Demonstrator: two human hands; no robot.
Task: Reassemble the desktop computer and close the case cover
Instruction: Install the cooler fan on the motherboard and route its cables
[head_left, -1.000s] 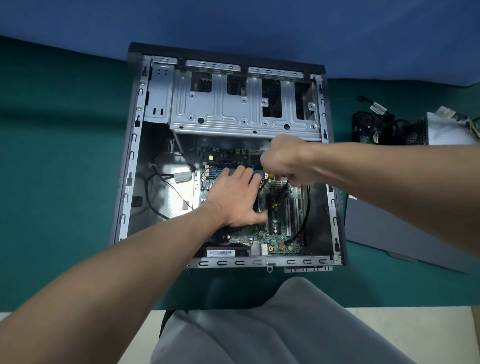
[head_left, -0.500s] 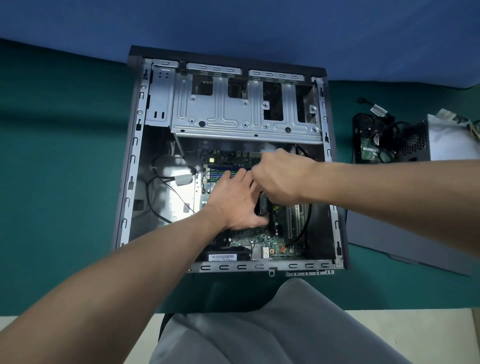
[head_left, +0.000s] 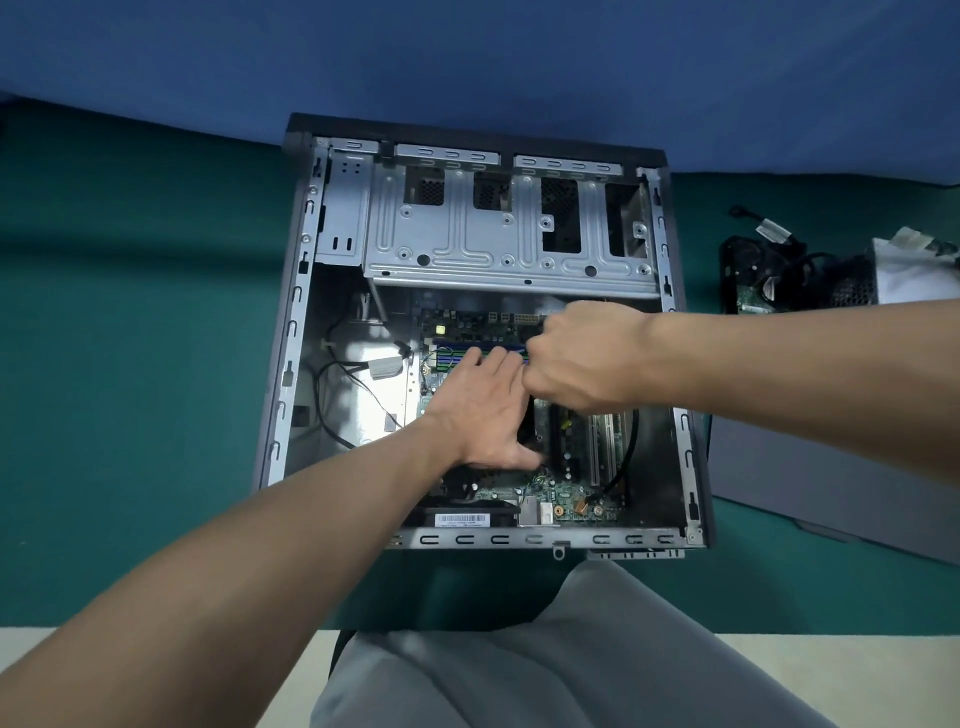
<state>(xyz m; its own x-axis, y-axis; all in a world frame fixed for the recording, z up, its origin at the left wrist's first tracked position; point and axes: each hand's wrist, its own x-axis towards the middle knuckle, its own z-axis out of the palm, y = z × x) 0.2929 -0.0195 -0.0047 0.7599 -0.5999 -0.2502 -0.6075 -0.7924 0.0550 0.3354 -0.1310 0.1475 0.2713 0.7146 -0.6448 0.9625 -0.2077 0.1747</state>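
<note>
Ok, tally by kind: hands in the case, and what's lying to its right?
Hands in the case: 2, left hand, right hand
Grey cover panel: 1
Power supply box: 1
Black part with cables: 1
Total: 5

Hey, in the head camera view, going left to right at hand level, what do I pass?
green mat → case's left rail → loose black cable → left hand → right hand → grey cover panel lying outside the case.
</note>
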